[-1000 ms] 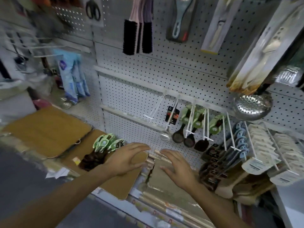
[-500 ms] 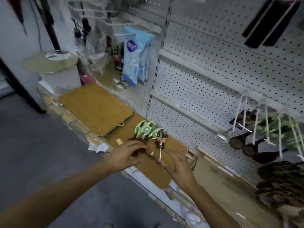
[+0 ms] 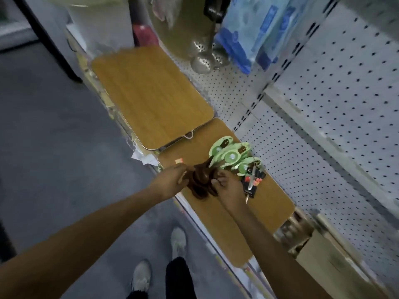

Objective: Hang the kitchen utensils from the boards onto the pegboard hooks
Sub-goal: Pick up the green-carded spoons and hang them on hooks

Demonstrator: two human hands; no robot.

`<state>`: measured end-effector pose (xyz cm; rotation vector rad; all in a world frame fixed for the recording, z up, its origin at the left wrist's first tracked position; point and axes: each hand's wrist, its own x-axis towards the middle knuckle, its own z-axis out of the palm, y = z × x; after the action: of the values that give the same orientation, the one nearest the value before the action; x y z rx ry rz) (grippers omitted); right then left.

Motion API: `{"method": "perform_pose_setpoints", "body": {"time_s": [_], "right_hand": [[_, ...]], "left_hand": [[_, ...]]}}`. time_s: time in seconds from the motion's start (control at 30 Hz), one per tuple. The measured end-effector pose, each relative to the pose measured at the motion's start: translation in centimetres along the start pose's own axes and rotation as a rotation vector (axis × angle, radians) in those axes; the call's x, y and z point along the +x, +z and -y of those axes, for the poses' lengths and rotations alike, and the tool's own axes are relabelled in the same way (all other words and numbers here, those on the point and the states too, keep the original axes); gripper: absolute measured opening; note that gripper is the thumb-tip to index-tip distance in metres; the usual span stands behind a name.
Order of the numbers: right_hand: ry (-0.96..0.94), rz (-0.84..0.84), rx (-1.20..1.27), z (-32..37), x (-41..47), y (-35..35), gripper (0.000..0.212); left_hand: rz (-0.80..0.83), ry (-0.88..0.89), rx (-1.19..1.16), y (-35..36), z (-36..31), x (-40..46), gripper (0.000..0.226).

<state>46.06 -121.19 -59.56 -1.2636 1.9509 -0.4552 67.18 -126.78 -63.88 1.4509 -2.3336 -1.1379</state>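
Note:
A pile of dark brown kitchen utensils [image 3: 200,180] with green card labels [image 3: 232,156] lies on the nearer wooden board [image 3: 226,212]. My left hand [image 3: 172,180] grips the dark spoon heads from the left. My right hand [image 3: 226,186] grips the same pile from the right, fingers curled around the handles. A metal utensil on a black and red card [image 3: 251,182] lies just right of my right hand. The white pegboard [image 3: 334,100] rises behind the boards; its hooks are out of view.
A second, larger wooden board [image 3: 151,96] lies farther left on the shelf. Metal ladles [image 3: 203,61] and blue packets [image 3: 259,29] hang at the top. Cardboard boxes [image 3: 319,255] sit at the right. My feet [image 3: 159,266] stand on the grey floor below.
The view has swung down and left from the hooks to the boards. Both hands moved from hovering to closing on the utensil pile from either side.

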Motion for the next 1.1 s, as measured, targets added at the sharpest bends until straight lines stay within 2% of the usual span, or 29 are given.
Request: {"method": "perform_pose_setpoints", "body": {"time_s": [0.1,0.2,0.37,0.43,0.47,0.53,0.57,0.73,0.87,0.97,1.07,1.1], "right_hand": [[0.132,-0.006,0.084,-1.1,7.9,2.9,0.025],[0.226,0.058,0.134,-1.2,13.8,5.1,0.008],[0.355,0.073,0.078,-2.3,19.9,7.9,0.025],[0.422,0.053,0.121,-3.1,21.8,9.0,0.014],[0.447,0.020,0.144,-3.5,22.5,9.4,0.016],[0.478,-0.012,0.175,-3.9,23.4,10.3,0.033],[0.493,-0.001,0.171,-3.9,23.7,10.7,0.034],[0.537,0.076,0.156,-3.7,23.5,11.3,0.032],[0.563,0.013,0.220,-3.7,23.2,11.6,0.027],[0.572,-0.028,0.342,-3.7,22.9,11.4,0.020],[0.465,-0.077,0.393,-4.0,22.3,11.3,0.017],[0.434,-0.078,0.407,-3.9,21.9,11.1,0.022]], "left_hand": [[-0.015,-0.075,-0.019,2.3,3.1,6.5,0.040],[-0.001,-0.145,-0.049,4.6,5.5,12.1,0.037],[0.059,-0.218,-0.135,8.2,7.1,19.0,0.033],[0.093,-0.224,-0.157,9.4,7.6,20.7,0.029],[0.099,-0.231,-0.162,9.9,7.7,21.3,0.028],[0.112,-0.237,-0.147,10.7,7.7,22.0,0.028],[0.107,-0.237,-0.126,11.0,7.6,22.2,0.028],[0.078,-0.246,0.051,12.7,7.0,22.2,0.022],[0.096,-0.267,0.137,12.7,6.3,23.0,0.020],[0.113,-0.293,0.135,12.2,6.1,23.1,0.018],[0.052,-0.347,0.033,11.2,6.7,22.4,0.023],[0.018,-0.357,-0.024,10.6,6.9,22.1,0.025]]}}
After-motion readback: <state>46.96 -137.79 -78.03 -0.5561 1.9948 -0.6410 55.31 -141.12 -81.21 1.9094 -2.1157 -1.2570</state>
